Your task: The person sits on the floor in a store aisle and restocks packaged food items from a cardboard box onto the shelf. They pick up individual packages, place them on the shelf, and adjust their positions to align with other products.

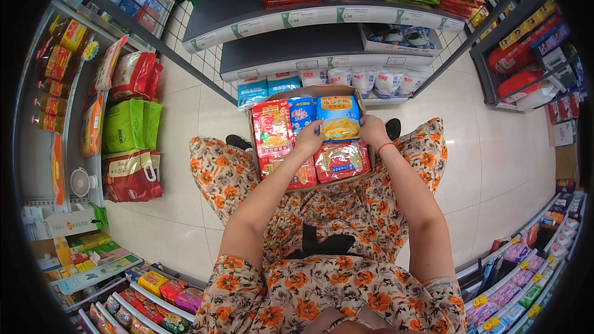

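A shallow cardboard box (371,162) of packaged food rests between my knees. Both hands grip a blue and yellow food packet (339,118) at the box's upper right. My left hand (308,138) pinches its left side, and my right hand (372,130) holds its right edge. Left of it lie a red packet (271,125) and a partly hidden blue packet (302,110). Nearer me in the box are a shiny red packet (342,161) and another red packet (297,172), partly covered by my left forearm.
Ahead stands a dark shelf unit (287,51) with red, blue and green packets on top and white bags (364,79) at the bottom. Large rice-style bags (132,125) stand on the left floor. Stocked shelves (524,260) curve behind at right, with a wire rack (519,65) further forward.
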`<move>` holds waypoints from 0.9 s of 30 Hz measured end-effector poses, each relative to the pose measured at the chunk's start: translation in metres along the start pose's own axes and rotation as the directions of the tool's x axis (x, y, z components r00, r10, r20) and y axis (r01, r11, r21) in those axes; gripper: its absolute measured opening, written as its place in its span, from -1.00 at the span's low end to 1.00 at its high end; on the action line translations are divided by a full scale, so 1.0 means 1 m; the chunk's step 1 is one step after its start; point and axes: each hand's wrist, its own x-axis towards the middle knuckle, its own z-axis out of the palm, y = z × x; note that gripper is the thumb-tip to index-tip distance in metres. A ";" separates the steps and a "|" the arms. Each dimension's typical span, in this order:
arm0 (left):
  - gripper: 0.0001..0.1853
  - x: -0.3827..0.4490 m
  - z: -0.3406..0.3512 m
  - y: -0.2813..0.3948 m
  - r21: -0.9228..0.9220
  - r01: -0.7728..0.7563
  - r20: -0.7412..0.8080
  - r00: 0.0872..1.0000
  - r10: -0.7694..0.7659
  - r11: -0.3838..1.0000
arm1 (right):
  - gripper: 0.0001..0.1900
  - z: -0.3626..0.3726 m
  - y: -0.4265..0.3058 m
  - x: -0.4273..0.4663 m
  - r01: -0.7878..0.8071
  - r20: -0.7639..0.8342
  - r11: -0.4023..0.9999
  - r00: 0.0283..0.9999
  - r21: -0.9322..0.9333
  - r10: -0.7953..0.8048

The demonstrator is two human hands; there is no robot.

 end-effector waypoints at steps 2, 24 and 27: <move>-0.45 0.004 0.004 -0.002 -0.037 0.026 0.015 1.000 -0.026 0.999 | -0.80 0.003 0.002 0.000 0.032 -0.046 0.999 0.998 -0.042 -0.034; -0.41 0.012 0.008 0.012 0.120 0.059 0.188 0.979 -0.081 0.991 | -0.73 0.006 -0.009 -0.011 0.144 -0.087 0.979 0.984 -0.142 -0.157; -0.42 0.011 0.004 0.015 0.129 0.025 0.170 0.984 -0.047 0.991 | -0.71 0.003 -0.014 -0.013 0.187 -0.153 0.980 0.969 -0.064 -0.195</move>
